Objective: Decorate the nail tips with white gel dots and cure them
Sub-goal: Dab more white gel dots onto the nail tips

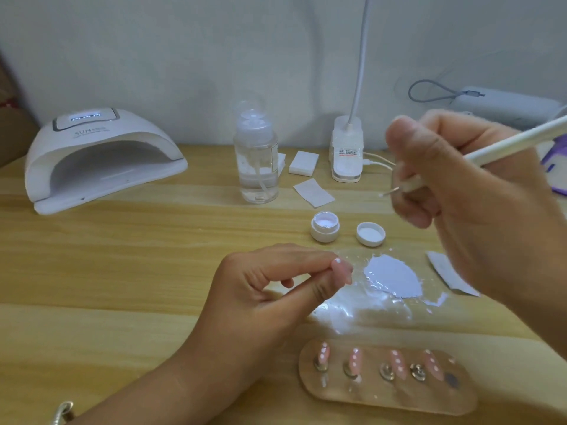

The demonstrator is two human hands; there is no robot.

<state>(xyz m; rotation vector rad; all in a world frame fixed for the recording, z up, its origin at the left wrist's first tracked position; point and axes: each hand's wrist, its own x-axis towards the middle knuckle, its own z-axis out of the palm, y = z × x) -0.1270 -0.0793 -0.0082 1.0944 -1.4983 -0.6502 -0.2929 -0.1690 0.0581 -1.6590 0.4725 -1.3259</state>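
Nail tip (343, 269) pinched in left hand (260, 297) — right hand (460, 191) raised, gripping dotting pen (478, 153).

A plain pale wall (184, 56) is running across the back and meeting the desk (122, 271) along a straight line. The desk, of light wood with long streaks of grain, is filling the lower part of the view. A white lamp (346, 154) is standing near the desk's back edge, with its thin neck rising out of view. A white cable (369, 161) is trailing from its base to the right. Soft, even light is falling over the wood. A brown shape (9, 124), too cropped to identify, is showing at the far left edge.
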